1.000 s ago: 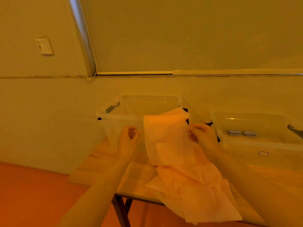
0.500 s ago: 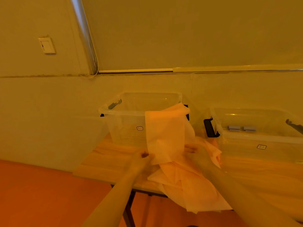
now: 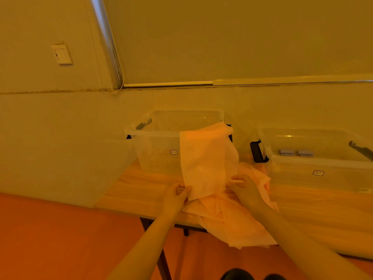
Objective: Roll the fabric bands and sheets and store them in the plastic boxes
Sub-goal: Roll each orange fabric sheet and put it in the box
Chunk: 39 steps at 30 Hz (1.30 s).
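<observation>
Head: sheet (image 3: pixel 203 162) between (pinching) hands (image 3: pixel 173 197).

Draped sheet (image 3: pixel 203 158) across left box (image 3: pixel 153 134) mouth.

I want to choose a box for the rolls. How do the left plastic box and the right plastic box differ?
The left plastic box has a fabric sheet draped over its near rim; the right plastic box has none. The right box holds two small grey rolls; no such rolls show in the left box. Both are clear, lidless, with a small label, and stand on the wooden table.
</observation>
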{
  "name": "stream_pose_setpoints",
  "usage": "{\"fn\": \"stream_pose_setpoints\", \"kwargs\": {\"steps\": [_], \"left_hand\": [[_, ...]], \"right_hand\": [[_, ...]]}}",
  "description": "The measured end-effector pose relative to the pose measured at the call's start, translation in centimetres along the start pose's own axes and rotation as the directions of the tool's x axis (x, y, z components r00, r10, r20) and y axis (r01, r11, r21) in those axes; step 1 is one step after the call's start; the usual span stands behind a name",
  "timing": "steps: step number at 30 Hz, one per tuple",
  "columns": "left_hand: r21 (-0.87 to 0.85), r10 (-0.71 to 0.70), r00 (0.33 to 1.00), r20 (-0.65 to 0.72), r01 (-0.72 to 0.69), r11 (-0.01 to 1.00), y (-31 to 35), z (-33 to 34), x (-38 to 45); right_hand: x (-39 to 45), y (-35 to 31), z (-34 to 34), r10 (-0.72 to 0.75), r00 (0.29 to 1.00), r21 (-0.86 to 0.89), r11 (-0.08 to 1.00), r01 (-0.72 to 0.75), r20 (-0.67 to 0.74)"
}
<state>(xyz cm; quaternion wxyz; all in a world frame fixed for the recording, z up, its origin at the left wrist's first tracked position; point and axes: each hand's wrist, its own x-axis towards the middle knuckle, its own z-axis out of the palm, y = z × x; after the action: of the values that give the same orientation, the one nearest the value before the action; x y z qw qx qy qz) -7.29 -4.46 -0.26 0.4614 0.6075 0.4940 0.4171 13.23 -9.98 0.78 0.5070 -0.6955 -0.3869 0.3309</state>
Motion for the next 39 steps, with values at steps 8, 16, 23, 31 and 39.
{"fn": "stream_pose_setpoints", "kwargs": {"steps": [8,16,23,31,39], "left_hand": [[-0.117,-0.051,0.997,0.064,0.058,0.991,0.2,-0.9,-0.7],[-0.102,-0.078,0.993,0.093,0.087,0.991,-0.2,-1.5,-0.1],[-0.153,-0.029,0.999,-0.038,0.023,0.988,-0.4,-0.8,-0.8],[-0.114,0.091,0.996,-0.001,-0.090,0.989,-1.7,0.2,-3.0],[-0.073,0.035,0.996,0.083,-0.029,0.997,-2.7,-0.7,-3.9]], "right_hand": [[1.3,-0.1,1.7,0.041,0.999,-0.044,0.998,-0.040,0.008],[1.6,0.7,2.1,0.085,0.996,-0.021,0.996,-0.084,0.003],[-0.2,1.3,0.0,-0.062,0.994,0.031,0.998,0.060,0.086],[-2.7,2.8,-2.1,-0.101,0.982,0.035,0.995,0.097,0.158],[-3.8,4.0,-3.4,-0.082,0.981,0.065,0.995,0.071,0.176]]}}
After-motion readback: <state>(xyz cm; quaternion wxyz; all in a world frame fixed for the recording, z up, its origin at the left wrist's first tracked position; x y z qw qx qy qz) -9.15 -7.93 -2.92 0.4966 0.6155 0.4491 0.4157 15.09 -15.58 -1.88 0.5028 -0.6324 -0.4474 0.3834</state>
